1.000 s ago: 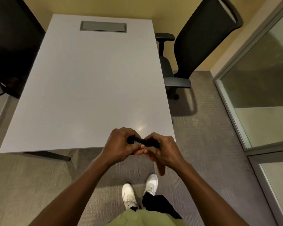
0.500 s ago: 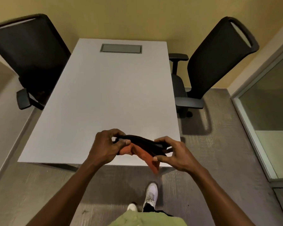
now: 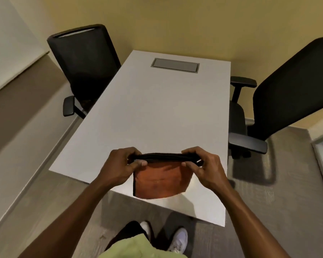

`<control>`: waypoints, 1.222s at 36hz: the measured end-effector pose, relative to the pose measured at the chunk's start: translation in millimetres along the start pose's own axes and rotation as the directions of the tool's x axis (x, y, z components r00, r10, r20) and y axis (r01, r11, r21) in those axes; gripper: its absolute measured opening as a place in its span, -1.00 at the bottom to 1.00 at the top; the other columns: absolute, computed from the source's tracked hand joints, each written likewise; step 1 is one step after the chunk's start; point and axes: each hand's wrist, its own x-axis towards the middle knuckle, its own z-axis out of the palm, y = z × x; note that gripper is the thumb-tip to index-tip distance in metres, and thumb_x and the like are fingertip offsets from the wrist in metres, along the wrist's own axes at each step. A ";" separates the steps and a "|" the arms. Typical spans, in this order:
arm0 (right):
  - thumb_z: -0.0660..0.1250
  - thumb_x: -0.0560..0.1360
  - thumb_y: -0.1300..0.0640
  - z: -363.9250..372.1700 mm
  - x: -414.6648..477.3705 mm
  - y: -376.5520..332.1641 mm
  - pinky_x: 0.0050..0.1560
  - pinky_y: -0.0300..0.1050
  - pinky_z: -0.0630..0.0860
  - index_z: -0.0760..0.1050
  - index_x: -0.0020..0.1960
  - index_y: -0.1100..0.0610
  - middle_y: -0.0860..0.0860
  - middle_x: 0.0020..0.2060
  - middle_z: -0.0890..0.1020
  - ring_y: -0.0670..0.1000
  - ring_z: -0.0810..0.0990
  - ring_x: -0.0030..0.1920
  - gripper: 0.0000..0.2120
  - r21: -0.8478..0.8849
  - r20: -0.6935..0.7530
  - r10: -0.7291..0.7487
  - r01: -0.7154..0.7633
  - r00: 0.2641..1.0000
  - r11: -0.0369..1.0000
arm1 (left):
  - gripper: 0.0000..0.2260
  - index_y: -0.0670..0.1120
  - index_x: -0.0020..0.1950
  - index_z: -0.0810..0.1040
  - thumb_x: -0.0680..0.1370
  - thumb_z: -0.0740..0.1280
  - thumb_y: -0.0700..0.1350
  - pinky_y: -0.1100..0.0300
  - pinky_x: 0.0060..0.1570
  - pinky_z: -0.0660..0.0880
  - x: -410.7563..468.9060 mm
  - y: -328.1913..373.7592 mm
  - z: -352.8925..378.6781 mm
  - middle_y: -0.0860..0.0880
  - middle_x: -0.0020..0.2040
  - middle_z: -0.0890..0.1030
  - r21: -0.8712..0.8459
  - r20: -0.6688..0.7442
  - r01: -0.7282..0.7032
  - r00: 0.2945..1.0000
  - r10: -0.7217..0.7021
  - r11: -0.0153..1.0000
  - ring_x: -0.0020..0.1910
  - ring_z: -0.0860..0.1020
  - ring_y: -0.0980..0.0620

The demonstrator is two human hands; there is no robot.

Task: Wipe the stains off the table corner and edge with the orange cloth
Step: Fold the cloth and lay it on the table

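Observation:
An orange cloth (image 3: 159, 182) with a dark top edge hangs spread out between both hands, above the near end of the white table (image 3: 157, 112). My left hand (image 3: 119, 166) pinches its upper left corner and my right hand (image 3: 203, 166) pinches its upper right corner. The cloth dangles over the table's near edge, a little left of the near right corner (image 3: 220, 223). Whether its lower hem touches the tabletop I cannot tell. No stains are visible on the blurred surface.
A grey cable hatch (image 3: 175, 65) is set into the far end of the table. One black office chair (image 3: 86, 67) stands at the left, another (image 3: 280, 101) at the right. A yellow wall lies behind; my shoes (image 3: 177, 239) stand on grey carpet.
The bunched cloth has been pulled open into a flat hanging sheet as my hands moved apart. The view has shifted, so the table now sits at an angle.

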 end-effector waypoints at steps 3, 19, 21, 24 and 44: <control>0.60 0.51 0.13 2.4 24.3 -10.5 -0.07 -0.39 0.59 0.69 0.19 -0.12 -0.28 -0.05 0.74 -0.20 0.69 0.00 -0.70 0.042 0.014 -0.007 0.006 1.000 0.999 | -0.94 0.04 0.02 0.72 0.66 0.55 -0.03 -0.08 0.11 0.68 4.0 -9.8 -5.1 0.09 -0.10 0.77 0.030 -0.039 0.021 0.999 -0.020 0.999 -0.03 0.73 0.10; 0.58 0.49 -0.06 96.8 144.5 -54.7 -0.16 -0.26 0.56 0.63 0.07 -0.14 -0.23 -0.17 0.73 -0.16 0.71 -0.07 -0.80 -0.026 -0.005 -0.044 0.044 0.999 0.999 | -0.87 -0.06 0.08 0.65 0.70 0.49 -0.02 -0.11 -0.02 0.69 88.6 -89.6 -84.2 0.01 -0.01 0.71 0.017 -0.169 0.066 0.984 -0.062 0.998 -0.02 0.70 -0.07; 0.58 0.49 0.00 113.8 158.8 -59.2 -0.13 -0.19 0.62 0.64 0.04 -0.10 -0.21 -0.16 0.73 -0.13 0.71 -0.08 -0.82 -0.034 0.010 -0.031 0.031 0.999 0.999 | -0.85 -0.08 0.07 0.66 0.68 0.51 -0.01 0.06 -0.01 0.56 104.0 -104.1 -99.2 0.03 0.00 0.68 0.083 -0.171 0.076 0.983 -0.061 0.994 0.05 0.65 -0.08; 0.57 0.49 0.10 140.9 179.4 -65.7 -0.06 -0.05 0.66 0.65 0.04 -0.04 -0.16 -0.13 0.72 -0.09 0.69 -0.10 -0.83 -0.045 0.029 -0.014 0.015 0.999 0.999 | -0.84 -0.06 0.00 0.65 0.67 0.53 -0.02 0.00 -0.05 0.68 127.8 -127.0 -120.7 0.03 -0.07 0.72 0.037 -0.118 0.096 0.989 -0.091 0.995 -0.08 0.73 -0.07; 0.37 0.47 0.44 281.6 321.6 -85.6 -0.09 0.12 0.67 0.71 -0.07 0.04 -0.01 -0.09 0.60 0.05 0.68 -0.14 -0.67 -0.082 -0.052 0.069 -0.073 0.996 0.994 | -0.86 -0.03 0.07 0.79 0.60 0.61 0.01 -0.07 0.02 0.67 309.5 -234.6 -224.6 0.05 -0.08 0.78 0.298 0.003 0.053 0.998 -0.057 0.953 -0.02 0.72 -0.02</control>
